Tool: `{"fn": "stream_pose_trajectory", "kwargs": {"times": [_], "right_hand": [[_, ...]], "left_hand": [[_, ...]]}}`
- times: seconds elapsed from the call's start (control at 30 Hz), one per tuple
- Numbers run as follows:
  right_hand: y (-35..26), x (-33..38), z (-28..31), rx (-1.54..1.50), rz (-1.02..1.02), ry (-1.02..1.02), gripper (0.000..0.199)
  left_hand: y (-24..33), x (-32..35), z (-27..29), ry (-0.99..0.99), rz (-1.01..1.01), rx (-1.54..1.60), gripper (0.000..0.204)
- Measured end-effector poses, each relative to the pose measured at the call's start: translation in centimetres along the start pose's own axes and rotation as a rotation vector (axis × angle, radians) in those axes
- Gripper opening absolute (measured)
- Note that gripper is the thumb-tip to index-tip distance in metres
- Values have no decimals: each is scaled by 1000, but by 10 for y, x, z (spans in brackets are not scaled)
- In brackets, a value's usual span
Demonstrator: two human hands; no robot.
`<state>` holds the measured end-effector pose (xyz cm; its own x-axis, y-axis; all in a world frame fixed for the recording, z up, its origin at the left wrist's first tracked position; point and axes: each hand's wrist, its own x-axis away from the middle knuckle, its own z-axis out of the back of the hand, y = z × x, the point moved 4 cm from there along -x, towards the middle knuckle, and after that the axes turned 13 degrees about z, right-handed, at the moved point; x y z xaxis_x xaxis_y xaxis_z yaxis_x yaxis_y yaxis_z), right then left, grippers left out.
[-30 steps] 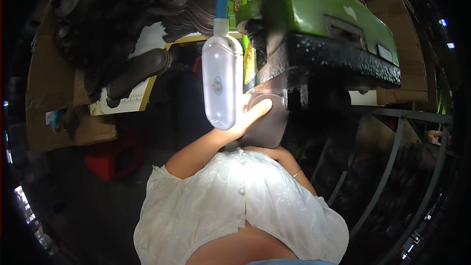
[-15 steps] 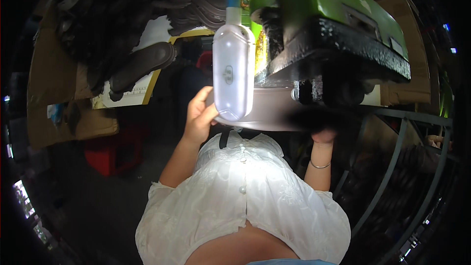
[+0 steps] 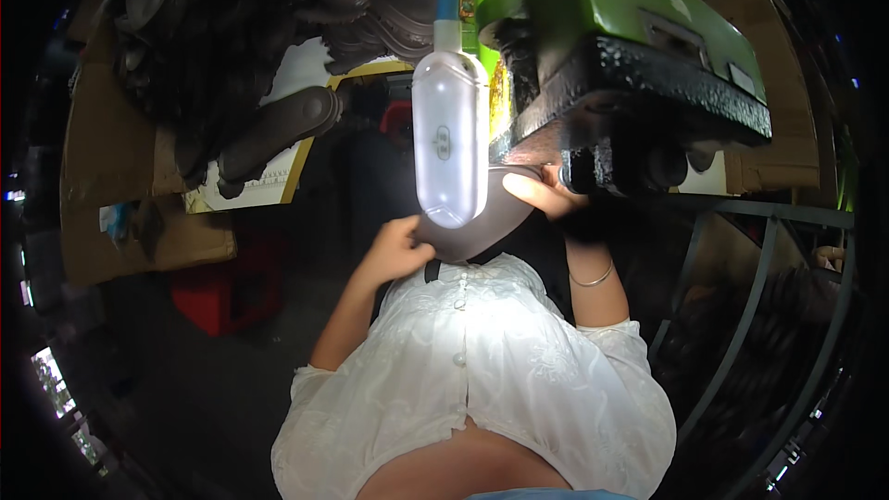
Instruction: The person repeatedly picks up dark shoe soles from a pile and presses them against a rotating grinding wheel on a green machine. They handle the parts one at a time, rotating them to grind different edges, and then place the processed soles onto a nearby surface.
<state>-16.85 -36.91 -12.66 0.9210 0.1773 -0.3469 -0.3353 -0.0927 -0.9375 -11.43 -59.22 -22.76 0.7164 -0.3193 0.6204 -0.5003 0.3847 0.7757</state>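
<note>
A smooth dark grey-brown shoe sole [image 3: 477,239] is tilted between my hands, under the machine's black edge. My right hand [image 3: 548,193] grips its right end, with the thumb laid on top and the other fingers hidden. My left hand [image 3: 394,252] is at the sole's lower left end, its fingers curled against the edge. A white lamp [image 3: 451,139] on a blue cord hangs in front of the sole and hides part of it. The green machine [image 3: 620,0] with a black lower part stands just above and right of my right hand.
Similar dark soles [image 3: 278,134] lie piled at the upper left over cardboard [image 3: 120,143] and a yellow-edged sheet. A red stool [image 3: 208,296] stands lower left. A grey metal rack [image 3: 755,273] is at the right, near my right forearm.
The sole has turned, its right end swinging up and toward the left. My right hand has moved left and up onto that end. My left hand has shifted down toward me.
</note>
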Motion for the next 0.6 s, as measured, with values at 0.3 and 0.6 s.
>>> {"fn": "stream_pose_trajectory", "kwargs": {"times": [0.3,0.6], "right_hand": [[16,-2,3,-148,0,-73,28],[16,103,103,71,-425,-179,38]], "left_hand": [[121,-9,-38,106,-463,191,20],[115,-3,-42,130,-377,377,17]]}}
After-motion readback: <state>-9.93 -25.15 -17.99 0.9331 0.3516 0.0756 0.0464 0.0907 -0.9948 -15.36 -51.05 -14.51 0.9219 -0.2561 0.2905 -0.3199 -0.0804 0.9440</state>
